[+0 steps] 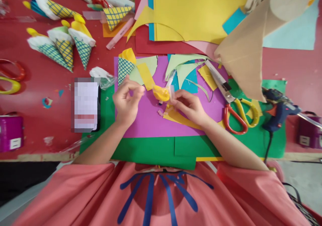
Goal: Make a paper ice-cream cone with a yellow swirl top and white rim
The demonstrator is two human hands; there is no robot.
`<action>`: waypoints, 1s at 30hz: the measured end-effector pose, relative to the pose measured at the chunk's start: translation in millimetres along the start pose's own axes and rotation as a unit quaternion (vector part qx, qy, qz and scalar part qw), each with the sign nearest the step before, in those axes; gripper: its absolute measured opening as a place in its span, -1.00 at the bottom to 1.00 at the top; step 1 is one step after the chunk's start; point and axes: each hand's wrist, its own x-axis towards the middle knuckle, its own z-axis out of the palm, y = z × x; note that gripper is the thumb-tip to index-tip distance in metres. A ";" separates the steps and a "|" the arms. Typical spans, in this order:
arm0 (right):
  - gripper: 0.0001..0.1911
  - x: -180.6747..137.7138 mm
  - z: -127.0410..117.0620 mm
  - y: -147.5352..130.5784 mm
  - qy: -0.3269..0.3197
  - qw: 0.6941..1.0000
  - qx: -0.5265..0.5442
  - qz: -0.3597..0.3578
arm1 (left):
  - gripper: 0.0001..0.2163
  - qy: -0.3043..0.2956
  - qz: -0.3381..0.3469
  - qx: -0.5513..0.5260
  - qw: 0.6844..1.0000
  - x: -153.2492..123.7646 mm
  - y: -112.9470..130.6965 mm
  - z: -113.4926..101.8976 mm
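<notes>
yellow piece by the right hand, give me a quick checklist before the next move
1. Yellow piece at the right hand's fingertips: ok.
2. Left hand apart from the piece: ok.
3. Purple sheet free of paper scraps: not ok, several lie on it.
4. Scissors away from the fingers: ok, they lie beyond the right hand.
5. Glue gun hot: cannot tell.

A curled yellow piece [161,94], slightly blurred, sits above the purple sheet [146,125] at the right hand [188,105]'s fingertips.
</notes>
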 end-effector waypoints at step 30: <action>-0.71 -1.3 2.6 -1.2 0.011 0.985 0.138 0.101 | -0.41 -0.420 -0.392 -0.246 0.781 -3.0 29.4 -0.6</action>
